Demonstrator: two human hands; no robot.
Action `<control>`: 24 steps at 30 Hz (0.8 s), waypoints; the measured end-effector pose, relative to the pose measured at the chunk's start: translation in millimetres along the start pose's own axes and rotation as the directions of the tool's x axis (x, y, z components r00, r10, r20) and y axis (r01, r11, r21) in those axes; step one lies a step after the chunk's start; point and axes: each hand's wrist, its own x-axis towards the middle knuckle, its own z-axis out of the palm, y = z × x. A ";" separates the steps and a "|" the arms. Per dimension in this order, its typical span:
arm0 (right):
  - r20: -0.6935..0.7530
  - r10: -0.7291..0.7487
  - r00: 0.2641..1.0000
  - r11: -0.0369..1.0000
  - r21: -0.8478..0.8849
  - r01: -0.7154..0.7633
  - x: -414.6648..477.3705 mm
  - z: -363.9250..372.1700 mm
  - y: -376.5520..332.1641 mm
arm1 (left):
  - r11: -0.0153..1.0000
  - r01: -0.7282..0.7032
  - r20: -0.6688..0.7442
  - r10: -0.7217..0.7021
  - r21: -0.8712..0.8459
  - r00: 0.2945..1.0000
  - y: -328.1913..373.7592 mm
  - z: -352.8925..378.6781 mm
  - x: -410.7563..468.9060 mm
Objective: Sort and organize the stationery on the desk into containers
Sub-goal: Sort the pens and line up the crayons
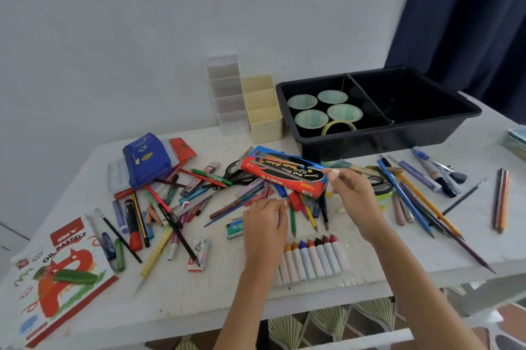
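Note:
Pens, pencils and markers (pixel 199 201) lie scattered across the white desk (pixel 199 292). My left hand (pixel 264 224) is over the middle of the pile, its fingers bent down onto the pens, and what they hold is hidden. My right hand (pixel 354 196) pinches a small pale object (pixel 335 174) beside the red and blue water colour box (pixel 287 173). A row of oil pastel sticks (pixel 313 257) lies in front of both hands. At the back stand a black two-part tray (pixel 427 127) holding tape rolls (pixel 327 109), a cream organizer (pixel 263 110) and a clear organizer (pixel 227 93).
An oil pastels box (pixel 57 272) lies at the front left and a blue case (pixel 146 160) behind it. More pencils (pixel 418 201) lie at the right, two (pixel 501 200) lie apart. Black scissors (pixel 236 171) sit under the colour box. A dark curtain (pixel 469 13) hangs at the back right.

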 end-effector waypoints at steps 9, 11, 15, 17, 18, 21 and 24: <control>-0.097 0.159 0.983 0.985 0.082 -0.151 12.4 -9.6 12.9 | 0.810 0.405 -0.030 -0.460 -0.425 0.888 35.6 13.9 35.8; -0.061 0.140 0.988 0.989 0.051 -0.137 16.9 -9.1 12.1 | 0.755 0.443 -0.016 -0.514 -0.483 0.858 37.6 18.9 43.7; 0.022 0.098 0.995 0.991 -0.092 -0.096 31.4 -1.5 6.1 | 0.772 0.449 0.003 -0.502 -0.450 0.865 37.2 37.5 45.5; 0.056 0.090 0.994 0.991 -0.103 -0.084 34.5 4.7 1.7 | 0.778 0.454 0.049 -0.483 -0.435 0.874 41.4 42.4 42.8; 0.059 0.080 0.995 0.992 -0.104 -0.074 34.4 7.8 -0.6 | 0.778 0.451 0.061 -0.475 -0.437 0.878 42.4 44.6 42.6; 0.050 0.054 0.997 0.996 -0.077 -0.050 28.6 15.9 -9.3 | 0.789 0.417 0.018 -0.459 -0.450 0.888 43.2 43.2 42.2; 0.035 0.050 0.998 0.999 0.010 -0.050 23.3 24.4 -13.2 | 0.764 0.325 -0.054 -0.424 -0.558 0.904 37.4 33.4 41.5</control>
